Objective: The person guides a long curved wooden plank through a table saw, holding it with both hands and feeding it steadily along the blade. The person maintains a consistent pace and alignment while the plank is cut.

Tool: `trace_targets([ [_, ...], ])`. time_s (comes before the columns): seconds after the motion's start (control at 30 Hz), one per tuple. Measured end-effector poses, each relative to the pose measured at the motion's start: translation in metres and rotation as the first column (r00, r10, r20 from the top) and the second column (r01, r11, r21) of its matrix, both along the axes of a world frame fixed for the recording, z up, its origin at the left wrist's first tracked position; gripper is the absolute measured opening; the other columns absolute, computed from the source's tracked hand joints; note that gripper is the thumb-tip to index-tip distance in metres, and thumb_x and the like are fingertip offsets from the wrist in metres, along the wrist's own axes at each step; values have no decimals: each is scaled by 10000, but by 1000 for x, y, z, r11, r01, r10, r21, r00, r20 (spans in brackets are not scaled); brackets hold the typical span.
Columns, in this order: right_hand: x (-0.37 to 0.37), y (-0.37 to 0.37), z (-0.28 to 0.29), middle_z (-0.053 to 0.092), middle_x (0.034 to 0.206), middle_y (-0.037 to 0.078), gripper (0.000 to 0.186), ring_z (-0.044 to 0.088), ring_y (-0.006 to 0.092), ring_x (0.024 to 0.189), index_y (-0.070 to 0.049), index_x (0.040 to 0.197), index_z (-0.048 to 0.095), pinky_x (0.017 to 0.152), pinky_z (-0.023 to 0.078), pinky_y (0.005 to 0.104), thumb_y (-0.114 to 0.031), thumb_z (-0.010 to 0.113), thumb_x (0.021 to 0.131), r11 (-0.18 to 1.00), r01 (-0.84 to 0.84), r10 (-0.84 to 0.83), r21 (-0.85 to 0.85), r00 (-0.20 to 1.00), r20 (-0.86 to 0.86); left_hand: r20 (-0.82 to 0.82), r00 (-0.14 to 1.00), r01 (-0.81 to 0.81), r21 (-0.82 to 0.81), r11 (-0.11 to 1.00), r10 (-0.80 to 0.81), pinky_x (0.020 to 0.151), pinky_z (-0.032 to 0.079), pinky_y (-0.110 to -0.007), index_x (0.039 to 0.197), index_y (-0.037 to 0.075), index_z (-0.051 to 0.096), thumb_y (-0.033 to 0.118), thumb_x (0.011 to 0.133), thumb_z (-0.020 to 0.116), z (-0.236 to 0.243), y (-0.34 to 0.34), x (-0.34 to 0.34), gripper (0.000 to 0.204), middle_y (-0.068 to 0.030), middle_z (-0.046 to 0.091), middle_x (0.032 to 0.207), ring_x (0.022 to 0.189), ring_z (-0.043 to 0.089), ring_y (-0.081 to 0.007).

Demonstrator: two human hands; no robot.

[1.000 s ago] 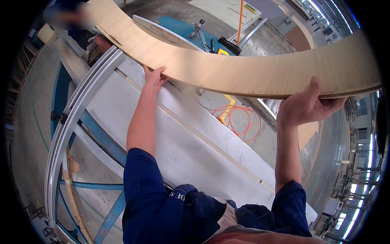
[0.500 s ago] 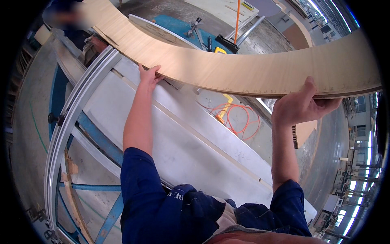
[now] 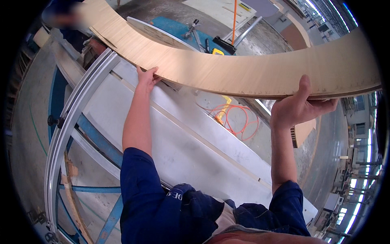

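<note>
Head view: left hand (image 3: 147, 79) and right hand (image 3: 293, 109) grip curved panel's (image 3: 231, 72) near edge.

From the wearer's head, the fisheye camera looks down and forward, with the left hand (image 3: 147, 79) and right hand (image 3: 293, 107) near. Straight edges bend toward its round, dark rim.

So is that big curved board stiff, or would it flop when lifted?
Probably fairly stiff: the curved board shows no obvious kink between the left hand and the right hand. It may be unwieldy, since it stretches across most of the view.
</note>
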State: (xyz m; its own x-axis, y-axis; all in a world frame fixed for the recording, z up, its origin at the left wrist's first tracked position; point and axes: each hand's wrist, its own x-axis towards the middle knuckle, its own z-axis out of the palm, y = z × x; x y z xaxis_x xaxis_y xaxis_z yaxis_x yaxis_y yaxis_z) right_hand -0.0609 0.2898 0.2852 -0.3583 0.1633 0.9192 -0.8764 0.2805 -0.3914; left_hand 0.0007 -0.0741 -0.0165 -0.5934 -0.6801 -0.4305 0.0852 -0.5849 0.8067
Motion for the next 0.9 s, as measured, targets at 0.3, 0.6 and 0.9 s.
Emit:
trace_targets([
  [0.3, -36, 78, 94, 437, 1365, 189, 497, 472, 295, 1335, -111, 1371, 452, 1062, 476, 439, -229, 650, 930, 934, -125, 169, 336, 980, -105, 19, 1000, 3, 1, 1000, -3, 755, 594, -476, 1594, 316, -120, -21, 844, 704, 5, 1, -1, 1164, -196, 529, 1303, 969, 657, -320],
  [0.6, -33, 57, 195, 663, 1147, 150, 424, 708, 288, 1032, -14, 1261, 572, 853, 626, 426, -329, 561, 978, 986, -18, 20, 165, 1000, -10, 92, 996, -12, -5, 1000, 13, 713, 577, -422, 1590, 340, -131, 11, 846, 714, -2, -3, -2, 1173, -155, 546, 1265, 920, 646, -276],
  [0.9, -33, 53, 190, 648, 1101, 169, 526, 707, 273, 979, 4, 1293, 526, 794, 627, 367, -171, 734, 843, 966, 140, -105, 217, 981, -164, 250, 968, 41, -44, 998, -29, 502, 496, -305, 1590, 342, -79, 35, 824, 730, -2, -10, -6, 1155, -123, 528, 1228, 794, 593, -198],
])
